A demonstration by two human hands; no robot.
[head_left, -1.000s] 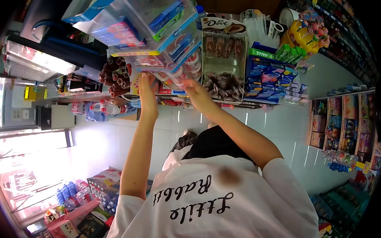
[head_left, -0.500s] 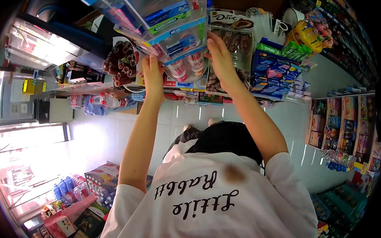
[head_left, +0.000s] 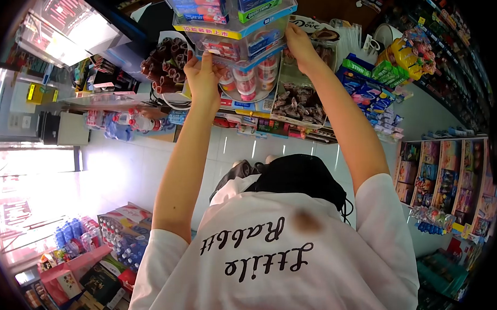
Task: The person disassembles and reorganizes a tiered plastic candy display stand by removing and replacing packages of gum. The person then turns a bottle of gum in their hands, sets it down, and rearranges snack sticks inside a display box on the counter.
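Observation:
A clear tiered display rack (head_left: 237, 31) with blue edges holds gum packs, with round tubs on its lowest tier. My left hand (head_left: 203, 82) is at the rack's lower left side, thumb up against a tier and fingers bent around the edge. On the right side, my right hand (head_left: 303, 46) grips the rack's blue rim, its fingertips partly hidden behind it. Just right of the rack stands a Dove box (head_left: 299, 100) of small wrapped chocolates. Left of my left hand is a container of brown rolled items (head_left: 167, 67).
Blue candy bags (head_left: 365, 89) and green packs (head_left: 389, 71) lie on the counter's right, near a yellow container (head_left: 402, 51). Bottles (head_left: 141, 121) stand below the counter at left. A shelf of packets (head_left: 446, 174) is at right, boxes (head_left: 107, 277) at lower left.
The rack has turned and shifted right, showing its yellow-edged face in front. My right hand has moved from the tubs up to the rack's right side; my left hand has moved slightly right.

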